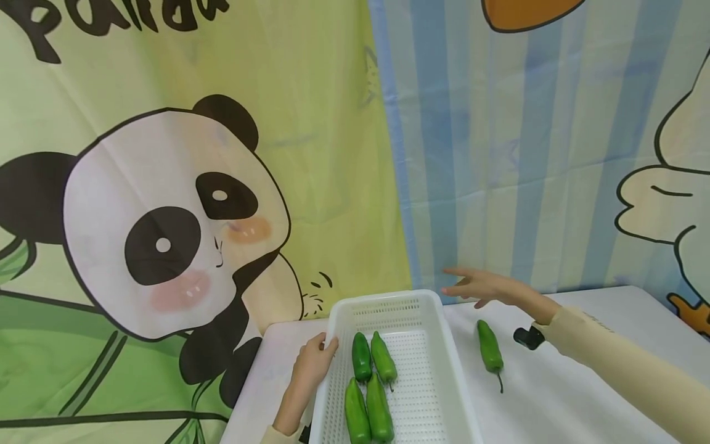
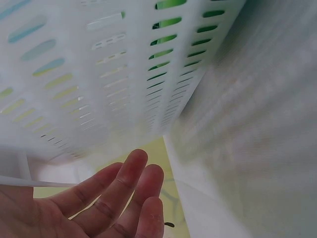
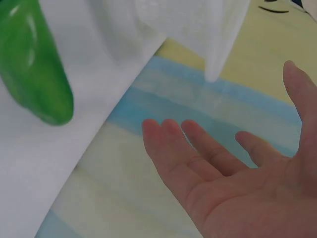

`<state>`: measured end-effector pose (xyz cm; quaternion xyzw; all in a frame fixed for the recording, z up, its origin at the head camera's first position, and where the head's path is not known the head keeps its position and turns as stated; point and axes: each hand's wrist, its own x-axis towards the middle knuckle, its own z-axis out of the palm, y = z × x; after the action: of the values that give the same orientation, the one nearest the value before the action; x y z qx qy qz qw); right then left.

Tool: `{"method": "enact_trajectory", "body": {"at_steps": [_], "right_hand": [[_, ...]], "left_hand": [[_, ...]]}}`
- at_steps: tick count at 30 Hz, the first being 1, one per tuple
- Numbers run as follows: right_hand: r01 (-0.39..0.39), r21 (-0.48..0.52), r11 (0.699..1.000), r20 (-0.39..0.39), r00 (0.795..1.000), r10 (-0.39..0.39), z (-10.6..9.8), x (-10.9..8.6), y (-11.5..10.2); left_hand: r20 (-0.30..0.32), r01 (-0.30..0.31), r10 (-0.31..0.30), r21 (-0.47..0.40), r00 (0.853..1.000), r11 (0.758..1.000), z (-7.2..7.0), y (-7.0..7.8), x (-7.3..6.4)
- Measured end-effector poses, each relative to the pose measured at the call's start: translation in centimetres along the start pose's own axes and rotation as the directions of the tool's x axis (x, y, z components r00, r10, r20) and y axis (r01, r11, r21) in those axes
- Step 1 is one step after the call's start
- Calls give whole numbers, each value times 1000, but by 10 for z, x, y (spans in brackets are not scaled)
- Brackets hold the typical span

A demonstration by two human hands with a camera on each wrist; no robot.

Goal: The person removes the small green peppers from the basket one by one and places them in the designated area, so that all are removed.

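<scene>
A white perforated plastic basket (image 1: 457, 382) stands on the table with several green peppers (image 1: 379, 407) inside at its left. My left hand (image 1: 315, 364) holds its left rim, thumb over the edge. In the left wrist view, the fingers (image 2: 133, 168) of that hand are loosely bent outside the slotted wall (image 2: 114, 59). My right hand (image 1: 488, 287) hovers beyond the basket's far right corner, fingers spread, holding nothing. Below that hand, a single green pepper (image 1: 489, 346) lies on the table, its stem toward me. In the right wrist view, this pepper (image 3: 34, 64) appears at upper left.
The table (image 1: 532, 394) has a white cover. Behind it hangs a curtain with a panda print (image 1: 177, 228) at left and blue stripes (image 1: 493, 154) at right. A small black device (image 1: 529, 338) is on the right wrist.
</scene>
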<state>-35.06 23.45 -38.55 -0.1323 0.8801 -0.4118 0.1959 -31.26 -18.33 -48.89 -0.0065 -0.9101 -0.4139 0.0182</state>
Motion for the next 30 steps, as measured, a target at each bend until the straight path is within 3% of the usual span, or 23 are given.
{"method": "enact_trajectory", "body": {"at_steps": [9, 19, 26, 30], "right_hand": [[93, -11, 996, 26, 995, -93, 8, 4, -31], [126, -57, 990, 97, 988, -120, 39, 10, -65], [82, -115, 990, 117, 991, -68, 70, 24, -77], [52, -213, 976, 115, 993, -28, 88, 33, -79]], "left_hand": [[-4, -13, 13, 5, 1000, 1000, -1, 2, 0], [-2, -12, 12, -10, 1000, 1000, -1, 0, 0], [-1, 0, 0, -12, 1000, 1000, -1, 0, -1], [4, -3, 3, -11, 1000, 1000, -1, 0, 0]]}}
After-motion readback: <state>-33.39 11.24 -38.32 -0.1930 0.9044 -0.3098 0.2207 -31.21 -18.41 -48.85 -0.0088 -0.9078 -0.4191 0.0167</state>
